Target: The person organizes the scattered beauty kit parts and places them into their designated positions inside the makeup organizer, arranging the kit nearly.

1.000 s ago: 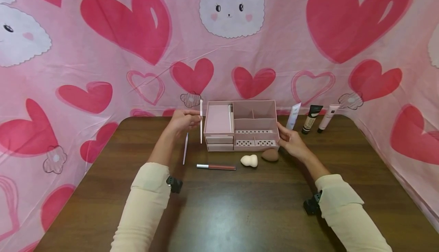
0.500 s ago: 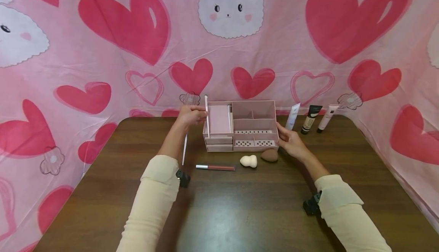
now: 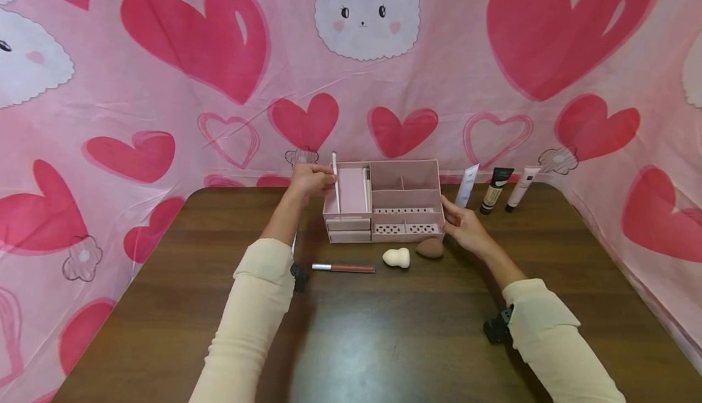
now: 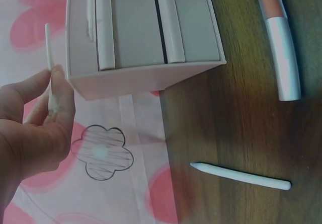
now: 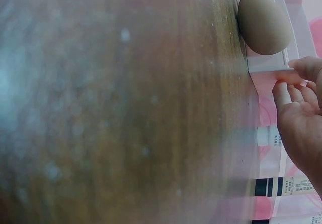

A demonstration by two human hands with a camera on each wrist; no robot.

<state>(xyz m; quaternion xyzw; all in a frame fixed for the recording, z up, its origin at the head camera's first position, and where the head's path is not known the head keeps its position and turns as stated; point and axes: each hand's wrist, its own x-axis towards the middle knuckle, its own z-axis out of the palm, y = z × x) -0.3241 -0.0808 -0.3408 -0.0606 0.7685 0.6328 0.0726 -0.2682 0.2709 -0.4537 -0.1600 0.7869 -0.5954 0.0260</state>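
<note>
Left hand [image 3: 311, 180] pinches a slender white stick [image 3: 337, 196], which projects above and below the grip, at the left side of the pink organizer [image 3: 408, 199]. Right hand [image 3: 467, 231] grips the organizer's right edge. A brown sponge [image 3: 430, 248] lies just in front on the desk [image 3: 384, 336].

A slim white makeup brush [image 3: 337, 198] stands almost upright, its top leaning slightly left, at the left side of the tall left compartment of a pale pink makeup organizer [image 3: 404, 199] (whether its lower end touches bottom is unclear). The organizer sits upright, two closed drawers [image 3: 349, 236] beneath that compartment, stepped open sections on the right.
</note>
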